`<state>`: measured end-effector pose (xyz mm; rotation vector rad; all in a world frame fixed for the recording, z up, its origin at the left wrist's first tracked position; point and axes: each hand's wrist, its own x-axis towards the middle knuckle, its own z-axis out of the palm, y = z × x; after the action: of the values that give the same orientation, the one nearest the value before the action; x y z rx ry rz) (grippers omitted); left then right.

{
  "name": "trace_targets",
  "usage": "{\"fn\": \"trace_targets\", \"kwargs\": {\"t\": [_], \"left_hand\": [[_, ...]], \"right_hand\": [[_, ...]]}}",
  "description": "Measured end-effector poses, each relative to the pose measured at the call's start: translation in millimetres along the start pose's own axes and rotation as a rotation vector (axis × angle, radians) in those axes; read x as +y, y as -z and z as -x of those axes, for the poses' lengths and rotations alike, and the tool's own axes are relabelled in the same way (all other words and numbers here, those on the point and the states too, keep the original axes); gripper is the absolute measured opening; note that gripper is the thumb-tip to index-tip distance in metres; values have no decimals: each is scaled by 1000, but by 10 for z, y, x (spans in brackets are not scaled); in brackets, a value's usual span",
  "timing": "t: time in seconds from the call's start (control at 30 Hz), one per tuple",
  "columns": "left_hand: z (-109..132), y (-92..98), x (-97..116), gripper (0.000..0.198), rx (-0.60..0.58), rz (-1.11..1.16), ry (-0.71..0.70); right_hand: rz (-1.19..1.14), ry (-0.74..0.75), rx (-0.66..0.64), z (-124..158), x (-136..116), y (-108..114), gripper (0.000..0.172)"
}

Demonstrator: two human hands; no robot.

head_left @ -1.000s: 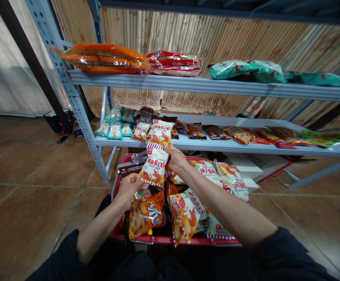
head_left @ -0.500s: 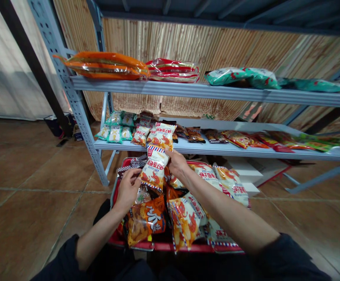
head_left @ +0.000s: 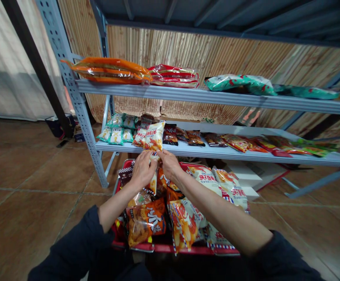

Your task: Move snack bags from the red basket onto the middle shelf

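Note:
My left hand and my right hand both pinch a strip of white and red snack packets. The strip's top packet leans on the lower shelf; its lower packet hangs between my hands, partly hidden by my left fingers. Below my hands stands a red basket filled with several snack bags, among them an orange bag and more white and red packets.
The grey metal rack has an upper shelf with orange, red and green bags. The lower shelf holds green packets at the left and dark and red packets to the right. Brown tiled floor lies on the left.
My left hand rose from the strip's bottom end to just below the shelf edge, next to my right hand. The strip's top packet now rests further up on the lower shelf.

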<state>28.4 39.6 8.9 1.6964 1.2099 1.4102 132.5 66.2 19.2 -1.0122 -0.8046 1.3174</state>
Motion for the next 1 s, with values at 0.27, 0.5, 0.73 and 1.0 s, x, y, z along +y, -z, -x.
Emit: {"fn": "trace_targets", "kwargs": {"t": [0.27, 0.5, 0.73, 1.0], "left_hand": [[-52, 2, 47, 37, 1, 29, 155], [-137, 19, 8, 48, 102, 188, 197], [-252, 48, -210, 25, 254, 424, 327], [-328, 110, -434, 19, 297, 886, 546]], "right_hand": [[66, -39, -41, 60, -4, -65, 22], [143, 31, -89, 98, 32, -65, 27], [314, 61, -163, 229, -45, -107, 23], [326, 95, -161, 71, 72, 12, 21]]}}
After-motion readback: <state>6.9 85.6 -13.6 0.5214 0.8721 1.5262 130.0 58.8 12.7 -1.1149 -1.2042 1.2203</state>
